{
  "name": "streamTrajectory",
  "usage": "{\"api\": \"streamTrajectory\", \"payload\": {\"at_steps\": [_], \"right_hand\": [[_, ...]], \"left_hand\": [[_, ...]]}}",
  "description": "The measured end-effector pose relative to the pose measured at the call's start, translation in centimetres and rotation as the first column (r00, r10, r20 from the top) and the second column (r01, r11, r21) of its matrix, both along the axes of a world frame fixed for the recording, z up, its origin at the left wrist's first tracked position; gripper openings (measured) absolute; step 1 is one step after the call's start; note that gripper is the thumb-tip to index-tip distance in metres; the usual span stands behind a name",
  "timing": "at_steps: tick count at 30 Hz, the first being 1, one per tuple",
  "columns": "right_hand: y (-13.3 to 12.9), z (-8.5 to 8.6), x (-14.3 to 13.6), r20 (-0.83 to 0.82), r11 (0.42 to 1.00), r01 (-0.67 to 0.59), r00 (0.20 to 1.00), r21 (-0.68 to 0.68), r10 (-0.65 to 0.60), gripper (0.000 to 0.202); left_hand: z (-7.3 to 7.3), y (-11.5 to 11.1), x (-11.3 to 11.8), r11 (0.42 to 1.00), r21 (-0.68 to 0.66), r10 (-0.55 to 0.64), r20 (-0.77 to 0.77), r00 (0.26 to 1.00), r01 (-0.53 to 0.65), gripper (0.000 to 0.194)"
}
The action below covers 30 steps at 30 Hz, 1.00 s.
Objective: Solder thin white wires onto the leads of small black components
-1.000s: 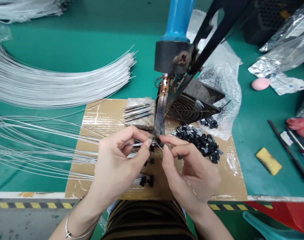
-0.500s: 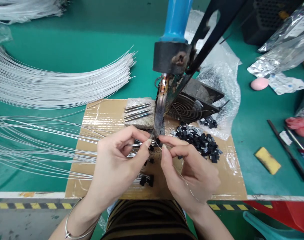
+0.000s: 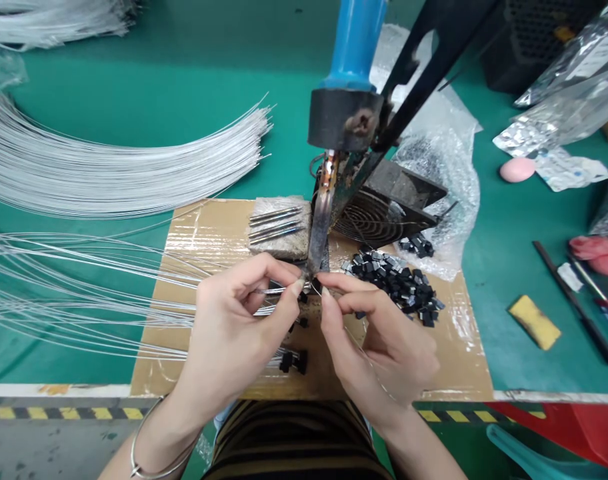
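Note:
My left hand (image 3: 244, 320) is closed in a pinch around a thin silvery-white wire (image 3: 274, 291), close to the tip of a soldering iron (image 3: 324, 207). What sits right at the fingertips is mostly hidden. Facing it, my right hand (image 3: 384, 340) pinches a fine solder wire (image 3: 384, 387) that trails down across the palm. The solder's end reaches the spot under the iron's tip, between both sets of fingers. The iron points downward in a black stand (image 3: 424, 80). Below my fingers lie wires ending in small black connectors (image 3: 293, 361).
A heap of small black connectors (image 3: 399, 283) lies right of the iron, before a dark fan (image 3: 379, 213). Metal rods (image 3: 275, 223) rest on a grey pad. Cardboard (image 3: 454, 353) covers the front of the bench. A large white wire bundle (image 3: 134, 173) is left; a yellow sponge (image 3: 534, 322) right.
Both hands hold nearly the same pose at the iron's tip. My right fingertips have shifted very slightly left. The view has moved a little.

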State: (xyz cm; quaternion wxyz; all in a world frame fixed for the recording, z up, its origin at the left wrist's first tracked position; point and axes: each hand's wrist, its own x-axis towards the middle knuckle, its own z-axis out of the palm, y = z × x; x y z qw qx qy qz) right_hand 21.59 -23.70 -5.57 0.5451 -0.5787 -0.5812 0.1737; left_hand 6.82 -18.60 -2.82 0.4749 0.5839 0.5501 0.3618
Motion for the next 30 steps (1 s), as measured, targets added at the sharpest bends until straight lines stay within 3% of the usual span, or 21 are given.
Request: {"api": "streamTrajectory", "payload": {"at_steps": [30], "right_hand": [[0.09, -0.34, -0.06, -0.008, 1.0, -0.018, 1.0, 0.0, 0.018, 0.02]], "left_hand": [[-0.18, 0.02, -0.07, 1.0, -0.023, -0.021, -0.04, 0.999, 0.02, 0.01]]}}
